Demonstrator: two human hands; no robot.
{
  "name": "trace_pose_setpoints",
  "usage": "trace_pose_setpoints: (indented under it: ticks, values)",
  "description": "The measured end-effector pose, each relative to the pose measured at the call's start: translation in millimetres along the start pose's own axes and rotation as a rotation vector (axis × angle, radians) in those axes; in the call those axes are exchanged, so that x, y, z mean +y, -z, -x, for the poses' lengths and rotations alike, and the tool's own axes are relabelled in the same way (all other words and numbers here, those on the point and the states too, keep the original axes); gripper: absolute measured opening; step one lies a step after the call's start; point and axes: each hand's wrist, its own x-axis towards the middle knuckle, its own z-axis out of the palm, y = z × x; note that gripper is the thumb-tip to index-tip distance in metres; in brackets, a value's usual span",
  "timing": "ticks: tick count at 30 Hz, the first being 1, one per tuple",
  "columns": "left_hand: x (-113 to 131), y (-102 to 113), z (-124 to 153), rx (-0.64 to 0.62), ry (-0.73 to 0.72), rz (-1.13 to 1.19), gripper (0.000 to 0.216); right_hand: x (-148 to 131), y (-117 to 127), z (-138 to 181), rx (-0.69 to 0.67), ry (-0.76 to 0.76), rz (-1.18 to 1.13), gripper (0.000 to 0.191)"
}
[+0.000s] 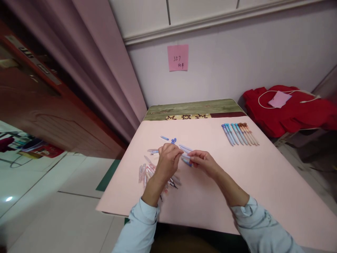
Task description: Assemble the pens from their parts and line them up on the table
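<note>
In the middle of the table, my right hand (202,161) pinches a pale blue-violet pen barrel (185,156). The fingers of my left hand (169,158) are pressed together at the barrel's left end; whatever they hold is too small to make out. Just beyond the hands lie more pale blue barrels (185,148) and a small cluster of blue pen toppers (173,141). A darker blue pen part (165,138) lies farther left. Below and partly behind my left wrist is a loose pile of clear and pinkish pen parts (150,172), including dark-tipped refills (172,183).
A row of several whole pens (239,134), blue to brown, lies at the table's back right. The pink-covered table (263,186) meets a green board (195,107) at the back. Red cloth (289,119) with a white cable lies to the right; a wooden door (65,123) stands left.
</note>
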Motion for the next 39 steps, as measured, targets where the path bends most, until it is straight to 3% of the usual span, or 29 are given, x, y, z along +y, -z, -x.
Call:
trace_pose_setpoints:
  ticks: [6, 9, 12, 15, 17, 22, 24, 29, 33, 36, 39]
  values:
    - [15, -3, -4, 0.012, -0.034, 0.449, 0.036, 1, -3, 2, -0.164, -0.038, 0.018, 0.034]
    - [19, 0, -7, 0.239, 0.088, 0.666, 0.038, -1, -1, 2, -0.109, -0.017, -0.031, 0.030]
    - [10, 2, -7, 0.525, 0.274, 0.694, 0.031, -6, 3, 1, 0.030, 0.030, -0.159, 0.027]
    - [-6, 0, -1, 0.588, 0.481, 0.566, 0.023, -11, 7, 1, 0.146, 0.052, -0.289, 0.028]
    - [-14, -5, 6, 0.573, 0.533, 0.437, 0.017, -13, 8, 0, 0.201, 0.052, -0.333, 0.027]
    - [-18, -11, 15, 0.386, 0.312, -0.013, 0.009, -10, 10, -1, 0.287, 0.030, -0.345, 0.025]
    - [-21, -5, 15, 0.374, 0.298, -0.141, 0.009, -8, 11, -2, 0.317, 0.041, -0.354, 0.024]
    - [-35, 16, 13, 0.439, 0.417, -0.180, 0.005, -8, 12, -4, 0.351, 0.081, -0.371, 0.023]
    - [-36, 17, 17, 0.404, 0.418, -0.214, 0.005, -10, 10, -4, 0.355, 0.046, -0.363, 0.025]
    - [-34, 14, 20, 0.292, 0.348, -0.347, 0.009, -10, 11, -3, 0.361, 0.028, -0.357, 0.026]
    - [-34, 12, 22, 0.077, 0.282, -0.433, 0.012, -10, 12, -4, 0.377, 0.029, -0.332, 0.027]
